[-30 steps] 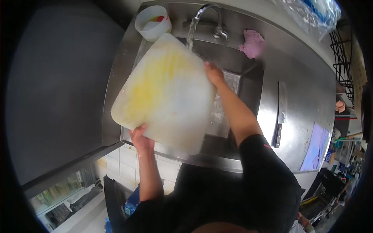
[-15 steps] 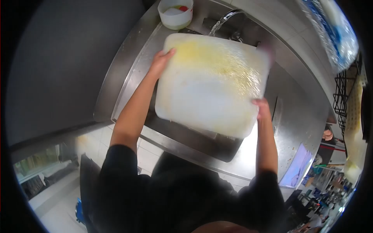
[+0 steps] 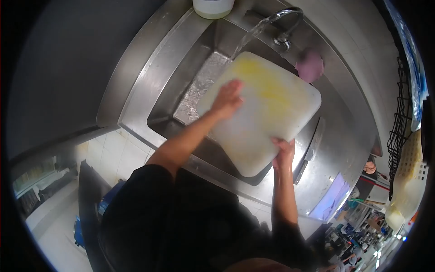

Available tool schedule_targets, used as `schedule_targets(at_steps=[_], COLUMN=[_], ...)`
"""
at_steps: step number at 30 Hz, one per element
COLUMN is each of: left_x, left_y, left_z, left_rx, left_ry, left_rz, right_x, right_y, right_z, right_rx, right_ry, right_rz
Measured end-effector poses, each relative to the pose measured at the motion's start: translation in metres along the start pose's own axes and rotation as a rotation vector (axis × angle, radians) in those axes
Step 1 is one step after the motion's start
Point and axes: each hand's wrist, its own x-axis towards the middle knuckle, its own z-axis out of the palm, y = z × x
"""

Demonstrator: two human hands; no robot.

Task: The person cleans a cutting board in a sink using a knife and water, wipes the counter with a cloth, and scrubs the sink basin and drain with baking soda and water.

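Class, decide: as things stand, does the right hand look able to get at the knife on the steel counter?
Probably yes, once freed: the right hand holds the cutting board by its edge, so it would likely have to let go first. The knife lies close by, with nothing resting on it.

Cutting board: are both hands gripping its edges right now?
No, the right hand grips an edge of the cutting board, while the left hand is over its upper face.

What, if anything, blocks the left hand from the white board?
Nothing visible: the left hand is directly over the white board, though blur hides whether it touches. The right hand holds its edge, out of the way.
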Motion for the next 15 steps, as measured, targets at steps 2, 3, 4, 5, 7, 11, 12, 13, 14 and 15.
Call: schedule_targets(at_steps=[2, 3, 4, 5, 7, 11, 12, 13, 14, 15], left_x=[-0.006, -0.027, -0.041, -0.051, -0.068, -0.042, -0.028, -0.012, 0.004, 0.022], left_y=[-0.071, -0.101, -0.116, -0.100, -0.047, 0.011, -0.022, -0.054, -0.072, -0.067], left_z=[-0.002, 0.007, 0.014, 0.021, 0.030, -0.001, 0.000, -0.004, -0.008, -0.004], left_rx=[-0.045, -0.025, -0.003, -0.009, 0.107, 0.089, -0.016, -0.059, -0.108, -0.113], left_ry=[-0.066, -0.047, -0.030, -0.027, 0.078, -0.015, 0.080, 0.052, 0.024, 0.029], left_rz=[-0.282, -0.465, -0.647, -0.650, -0.738, -0.552, -0.630, -0.858, -1.085, -1.075], right_x=[-0.005, -0.006, -0.008, -0.009, -0.004, -0.007, -0.009, -0.009, -0.009, -0.008], right_y=[0.004, 0.006, 0.008, 0.011, 0.014, 0.008, 0.006, 0.005, 0.004, 0.002], right_z=[0.001, 0.002, 0.005, 0.008, 0.014, 0.010, 0.010, 0.011, 0.013, 0.012], right_rx=[0.051, 0.115, 0.108, 0.099, 0.100, -0.007, -0.027, -0.024, -0.007, 0.007], right_ry=[0.000, 0.004, 0.003, 0.031, 0.054, 0.081, 0.048, 0.046, 0.042, 0.041], right_rz=[-0.024, -0.056, -0.056, -0.063, -0.080, -0.044, -0.066, -0.080, -0.111, -0.139])
